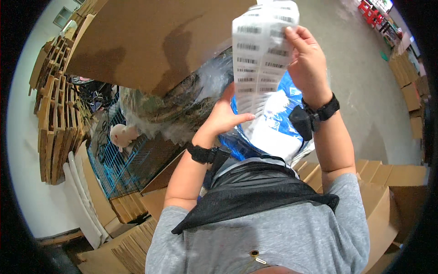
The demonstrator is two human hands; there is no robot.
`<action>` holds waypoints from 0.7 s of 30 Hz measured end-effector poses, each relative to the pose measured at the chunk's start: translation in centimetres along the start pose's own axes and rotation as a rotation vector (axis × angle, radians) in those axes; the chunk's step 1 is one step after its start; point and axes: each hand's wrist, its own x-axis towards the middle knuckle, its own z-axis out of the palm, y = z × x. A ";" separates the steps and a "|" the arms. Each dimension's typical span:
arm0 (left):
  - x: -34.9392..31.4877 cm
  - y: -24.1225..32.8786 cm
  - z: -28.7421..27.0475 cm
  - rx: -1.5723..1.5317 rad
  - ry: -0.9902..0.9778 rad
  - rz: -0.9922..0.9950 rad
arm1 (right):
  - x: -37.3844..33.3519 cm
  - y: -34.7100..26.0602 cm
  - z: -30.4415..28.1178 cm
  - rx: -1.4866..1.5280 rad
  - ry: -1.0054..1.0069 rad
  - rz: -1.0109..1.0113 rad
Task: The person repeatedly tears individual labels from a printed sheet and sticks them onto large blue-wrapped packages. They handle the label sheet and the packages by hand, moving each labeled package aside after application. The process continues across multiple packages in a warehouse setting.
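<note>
Over blue plastic (285,119), the barcode label strip (260,59) looks light, floppy, easily creased — best held by its edges — the right hand (310,59) pinching its upper edge, the left hand's (223,116) lower grip unclear.

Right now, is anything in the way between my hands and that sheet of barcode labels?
Nothing visible is. Your right hand grips the label sheet by its upper right edge; your left hand is at its lower part, though contact is unclear. The blue plastic lies behind the sheet, not in between.
</note>
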 end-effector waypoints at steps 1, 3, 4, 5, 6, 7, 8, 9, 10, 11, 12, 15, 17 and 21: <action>0.1 -0.6 -0.3 -0.062 -0.039 -0.059 | 0.0 -0.7 0.2 0.028 0.071 -0.008; 0.1 -1.9 -1.2 -0.185 -0.119 -0.180 | -0.1 -2.4 0.8 0.084 0.213 -0.023; -0.3 -2.6 -1.3 -0.225 -0.074 -0.215 | 0.0 -2.8 0.6 0.055 0.349 -0.072; -0.9 -3.5 -1.7 -0.227 -0.124 -0.271 | 0.2 -3.3 0.1 0.130 0.412 -0.052; -1.5 -4.3 -2.3 -0.229 -0.172 -0.326 | 0.4 -3.7 -0.5 0.186 0.439 -0.020; -2.0 -4.4 -2.7 -0.233 -0.227 -0.381 | 0.5 -4.2 -1.4 0.240 0.470 0.010; -2.5 -4.2 -3.1 -0.261 -0.259 -0.408 | 0.8 -4.4 -2.7 0.271 0.536 0.024; -3.0 -4.4 -3.6 -0.275 -0.284 -0.450 | 0.8 -4.5 -3.6 0.220 0.556 -0.006; -3.5 -4.6 -4.5 -0.286 -0.310 -0.497 | 0.8 -4.2 -4.4 0.227 0.593 -0.012; -4.0 -4.8 -5.3 -0.296 -0.334 -0.545 | 0.7 -3.8 -5.4 0.234 0.629 -0.017; -4.2 -4.6 -6.1 -0.354 -0.362 -0.535 | 0.6 -3.3 -6.9 0.281 0.611 0.009; -4.6 -2.8 -7.7 -0.508 -0.360 -0.530 | -0.7 -1.2 -9.6 0.376 0.547 0.089; -4.6 -2.5 -8.2 -0.552 -0.330 -0.484 | -2.5 0.1 -9.0 0.410 0.478 0.138; -4.6 -1.7 -8.3 -0.633 -0.244 -0.418 | -7.4 4.8 -7.1 0.273 0.247 0.452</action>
